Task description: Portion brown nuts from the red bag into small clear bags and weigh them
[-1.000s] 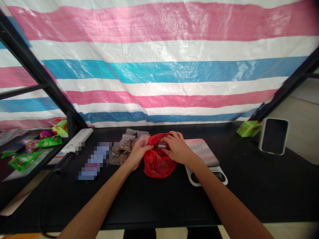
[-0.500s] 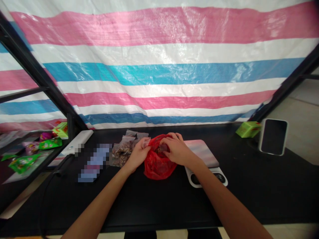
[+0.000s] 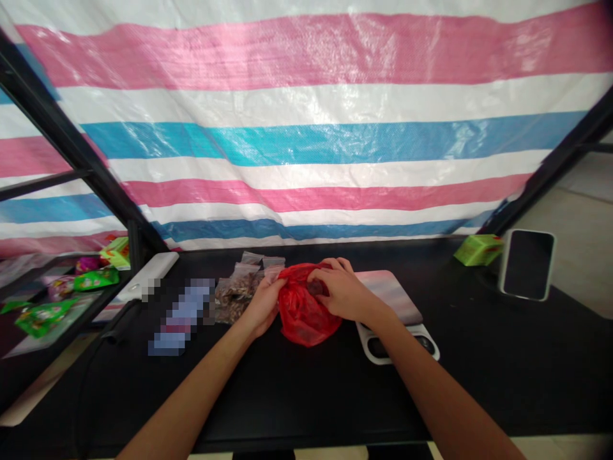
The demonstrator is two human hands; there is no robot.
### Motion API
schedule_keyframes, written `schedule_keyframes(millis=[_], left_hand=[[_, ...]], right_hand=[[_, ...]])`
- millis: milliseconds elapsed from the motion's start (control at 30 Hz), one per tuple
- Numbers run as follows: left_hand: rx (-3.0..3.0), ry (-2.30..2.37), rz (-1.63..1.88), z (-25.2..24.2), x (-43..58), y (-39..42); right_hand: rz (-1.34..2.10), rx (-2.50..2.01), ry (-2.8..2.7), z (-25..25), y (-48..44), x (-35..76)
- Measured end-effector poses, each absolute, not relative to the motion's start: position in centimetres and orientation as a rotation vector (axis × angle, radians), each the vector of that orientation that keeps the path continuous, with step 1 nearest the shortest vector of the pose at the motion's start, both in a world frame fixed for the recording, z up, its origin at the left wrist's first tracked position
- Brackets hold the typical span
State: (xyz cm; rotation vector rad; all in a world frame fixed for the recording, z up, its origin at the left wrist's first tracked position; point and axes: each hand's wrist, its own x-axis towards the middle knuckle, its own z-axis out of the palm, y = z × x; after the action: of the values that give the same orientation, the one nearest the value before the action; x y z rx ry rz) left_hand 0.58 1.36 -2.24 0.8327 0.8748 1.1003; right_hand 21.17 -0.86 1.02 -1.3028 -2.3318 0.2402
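A red plastic bag (image 3: 309, 322) stands on the black table between my hands, its mouth gathered and crumpled. My left hand (image 3: 262, 305) is closed on the left edge of the bag's mouth, thumb on top. On the other side, my right hand (image 3: 345, 292) curls over the mouth and grips the bag's right rim. Its thumb and forefinger bend inward around a dark brown patch in the opening; I cannot tell whether they also hold some of that. Small clear zip bags (image 3: 239, 284) of brown pieces lie just beyond my left hand.
A kitchen scale (image 3: 397, 313) sits under and beside my right forearm. Farther right are a green box (image 3: 479, 249) and a propped phone (image 3: 527, 265). To the left lie a blurred-out bluish item (image 3: 184, 313), a white device (image 3: 151, 275) and a black cable (image 3: 89, 370).
My left hand has turned and drawn slightly down along the bag's edge. The bag's mouth has closed in, and less of the brown contents shows. My right hand has barely moved.
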Motion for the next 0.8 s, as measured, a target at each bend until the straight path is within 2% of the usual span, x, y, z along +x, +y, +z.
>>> schedule_keyframes(millis=[133,400,800], left_hand=[[0.999,0.876,1.165,-2.5,0.7,1.6],[1.951,1.202,1.274,-2.8,-0.4,1.9],[2.381,1.335,1.017,-2.5,-1.0,1.4]], right_hand=[[0.273,-1.294,-2.329,0.9,-0.7,21.2],[0.299,-1.364,-2.224,1.0,-0.4,21.4],[0.363,-1.094,-2.154,2.9,-1.0,20.7]])
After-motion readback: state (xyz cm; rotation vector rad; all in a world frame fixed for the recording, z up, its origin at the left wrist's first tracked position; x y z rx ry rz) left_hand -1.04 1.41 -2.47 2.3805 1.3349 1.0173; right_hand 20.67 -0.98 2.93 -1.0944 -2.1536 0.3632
